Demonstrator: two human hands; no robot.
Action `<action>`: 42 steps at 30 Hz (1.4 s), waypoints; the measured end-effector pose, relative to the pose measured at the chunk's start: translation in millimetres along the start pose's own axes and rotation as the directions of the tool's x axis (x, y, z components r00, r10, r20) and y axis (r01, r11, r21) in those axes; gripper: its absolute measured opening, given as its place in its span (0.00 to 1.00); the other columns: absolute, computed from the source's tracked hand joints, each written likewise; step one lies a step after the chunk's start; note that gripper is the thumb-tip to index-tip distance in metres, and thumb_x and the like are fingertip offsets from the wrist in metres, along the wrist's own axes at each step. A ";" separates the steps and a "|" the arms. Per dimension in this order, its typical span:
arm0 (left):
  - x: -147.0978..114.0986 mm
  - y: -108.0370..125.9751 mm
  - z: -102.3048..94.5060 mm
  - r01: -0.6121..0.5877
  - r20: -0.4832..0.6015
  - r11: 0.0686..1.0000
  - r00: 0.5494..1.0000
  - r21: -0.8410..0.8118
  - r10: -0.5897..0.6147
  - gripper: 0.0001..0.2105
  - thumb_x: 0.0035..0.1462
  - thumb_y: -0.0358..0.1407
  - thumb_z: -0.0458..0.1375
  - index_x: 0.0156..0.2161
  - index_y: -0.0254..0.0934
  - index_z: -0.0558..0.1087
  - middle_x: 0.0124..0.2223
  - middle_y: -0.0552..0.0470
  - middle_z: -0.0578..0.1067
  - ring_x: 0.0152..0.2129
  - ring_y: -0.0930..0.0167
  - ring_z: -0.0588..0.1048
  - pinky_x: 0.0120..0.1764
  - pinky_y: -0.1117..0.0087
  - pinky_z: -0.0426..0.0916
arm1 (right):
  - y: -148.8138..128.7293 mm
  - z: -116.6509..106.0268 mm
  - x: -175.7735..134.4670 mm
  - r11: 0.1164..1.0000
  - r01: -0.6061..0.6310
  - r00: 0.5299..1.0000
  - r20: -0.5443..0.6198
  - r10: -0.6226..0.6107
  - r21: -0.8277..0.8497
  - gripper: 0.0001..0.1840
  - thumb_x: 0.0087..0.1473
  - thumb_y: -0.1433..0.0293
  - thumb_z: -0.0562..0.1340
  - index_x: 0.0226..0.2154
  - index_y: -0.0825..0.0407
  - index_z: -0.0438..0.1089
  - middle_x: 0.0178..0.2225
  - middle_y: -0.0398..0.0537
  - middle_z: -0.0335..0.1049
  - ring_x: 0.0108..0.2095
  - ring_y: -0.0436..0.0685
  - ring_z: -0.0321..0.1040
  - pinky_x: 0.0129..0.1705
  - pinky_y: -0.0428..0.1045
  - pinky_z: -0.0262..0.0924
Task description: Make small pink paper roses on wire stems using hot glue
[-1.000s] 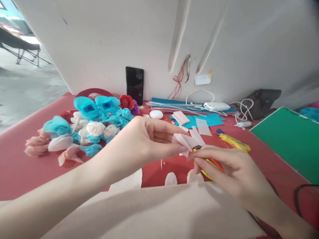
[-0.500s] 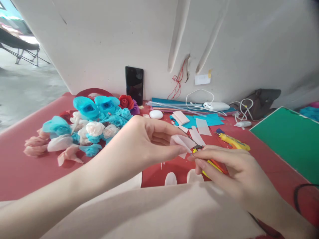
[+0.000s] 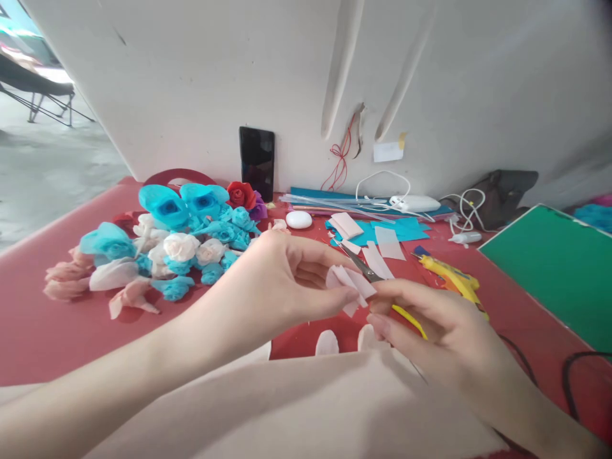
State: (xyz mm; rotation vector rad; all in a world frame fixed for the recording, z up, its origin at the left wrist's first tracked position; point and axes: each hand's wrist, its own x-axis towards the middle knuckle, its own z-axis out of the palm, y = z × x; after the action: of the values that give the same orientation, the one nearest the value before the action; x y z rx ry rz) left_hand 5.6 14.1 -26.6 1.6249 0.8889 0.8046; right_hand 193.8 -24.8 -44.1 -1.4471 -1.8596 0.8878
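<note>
"Pale pink paper (image 3: 356,284), a small folded piece, sat just right of the frame's middle. What had hold of it?"

"The left hand (image 3: 282,271). Its thumb pressed the piece against the fingers, and the free ends stuck out to the right."

"And the right hand (image 3: 440,319)?"

"That one held scissors (image 3: 367,270), dark blades slanting toward the upper left, a yellow handle lower down. Thumb and forefinger tips stood a little apart near the paper's edge; the other fingers curled around the handles, mostly hidden. Whether a fingertip touched the paper, I couldn't tell."

"Which step did you take it for?"

"Trimming, I'd say, in a pause between cuts: the blades pointed past the piece instead of biting across it."

"So what did the next move call for?"

"For another cut, in my judgement, turning the blades onto a free end, well clear of the left thumb, with a light pinch so the folds didn't slip."

"What lay around?"

"Two rounded paper petals (image 3: 327,343) at lower centre, loose paper strips (image 3: 391,243) right of centre, a yellow glue gun (image 3: 447,271) farther right, and paper flowers (image 3: 182,247) at left, all on a red table (image 3: 29,325)."
</note>
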 end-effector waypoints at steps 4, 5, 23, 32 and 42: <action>1.0 -3.6 1.8 0.010 -0.028 0.998 1.000 0.060 -0.008 0.07 0.48 0.30 0.59 0.34 0.39 0.77 0.26 0.57 0.79 0.24 0.73 0.78 0.24 0.82 0.71 | 3.7 -1.0 -0.4 0.993 0.093 0.996 0.009 -0.092 -0.068 0.06 0.52 0.66 0.58 0.32 0.46 0.70 0.28 0.40 0.71 0.27 0.49 0.68 0.18 0.40 0.55; 1.5 -4.2 1.8 0.011 -0.039 0.997 0.999 0.079 -0.008 0.08 0.47 0.32 0.60 0.35 0.39 0.76 0.27 0.56 0.79 0.24 0.71 0.78 0.24 0.80 0.70 | 3.4 -1.4 -0.7 0.991 0.102 0.995 0.001 -0.103 -0.088 0.06 0.52 0.66 0.58 0.30 0.47 0.70 0.28 0.40 0.72 0.27 0.50 0.68 0.17 0.40 0.55; 0.8 -1.6 -1.0 0.033 0.102 0.915 0.995 -0.403 0.008 0.12 0.60 0.38 0.48 0.45 0.43 0.72 0.41 0.56 0.78 0.42 0.71 0.73 0.46 0.75 0.66 | 0.0 -4.1 -2.1 0.923 0.179 0.983 -0.104 -0.152 0.340 0.08 0.50 0.73 0.61 0.22 0.47 0.71 0.18 0.39 0.66 0.21 0.46 0.64 0.24 0.39 0.62; -3.2 -6.9 12.3 -0.029 0.116 0.898 0.989 -0.438 0.089 0.15 0.57 0.24 0.50 0.36 0.41 0.78 0.41 0.58 0.78 0.42 0.71 0.73 0.47 0.75 0.63 | 10.6 0.3 -0.6 0.872 0.057 0.998 -0.017 -0.056 0.486 0.09 0.51 0.63 0.62 0.25 0.49 0.73 0.19 0.43 0.67 0.20 0.48 0.63 0.21 0.41 0.61; -8.3 6.0 14.6 -0.173 0.003 0.981 0.985 -0.086 0.174 0.07 0.53 0.30 0.57 0.27 0.38 0.77 0.31 0.59 0.78 0.33 0.74 0.73 0.39 0.79 0.65 | 7.0 3.4 1.5 0.863 0.111 0.994 -0.034 -0.108 0.492 0.05 0.52 0.68 0.62 0.27 0.45 0.74 0.20 0.39 0.67 0.23 0.43 0.63 0.26 0.35 0.60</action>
State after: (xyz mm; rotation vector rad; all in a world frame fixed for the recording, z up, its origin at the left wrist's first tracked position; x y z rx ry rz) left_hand 14.8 -1.0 -24.3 1.6453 0.7020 0.9410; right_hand 194.8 -22.6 -51.7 -1.0125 -1.5363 1.1943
